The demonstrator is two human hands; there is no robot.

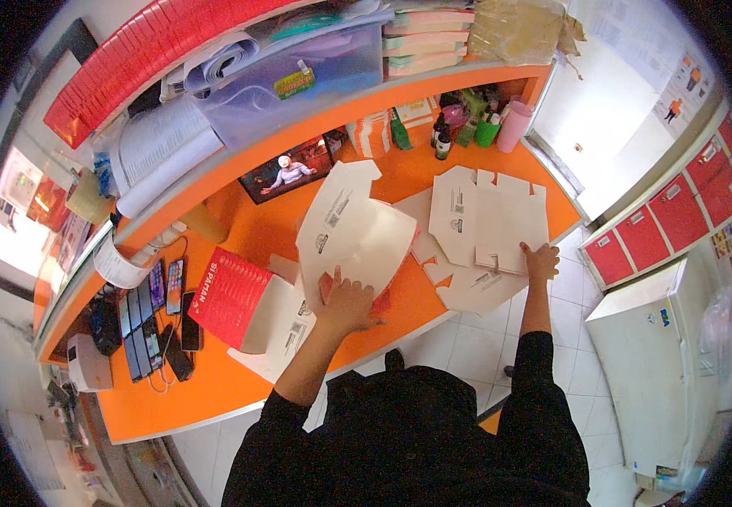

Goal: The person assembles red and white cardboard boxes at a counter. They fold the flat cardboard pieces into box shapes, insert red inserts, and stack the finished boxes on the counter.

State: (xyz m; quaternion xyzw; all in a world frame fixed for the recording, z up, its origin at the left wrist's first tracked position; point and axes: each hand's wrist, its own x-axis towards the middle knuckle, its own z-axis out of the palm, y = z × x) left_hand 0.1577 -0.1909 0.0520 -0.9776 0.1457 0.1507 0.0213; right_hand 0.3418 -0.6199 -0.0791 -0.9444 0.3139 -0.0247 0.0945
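Note:
My left hand (347, 302) lies on the lower part of a white unfolded carton (353, 228), fingers stretched out and thumb apart. The carton bows upward, and red printing shows by its lower edge. My right hand (539, 262) touches the right edge of the flat white carton blanks (510, 215), with its fingers spread. These blanks have cut tabs and small dark prints and overlap at the right end of the orange counter (273, 390). Left of my left hand, a red printed carton (231, 297) lies partly over another white piece.
Several phones (138, 329) with cables lie at the left, near a white device (89, 363). A tablet (286, 169) shows a video at the back. Dark bottles (442, 142) and a green cup (487, 131) stand under the shelf. Right, beyond the counter, are red drawers (674, 211) and a white fridge (645, 355).

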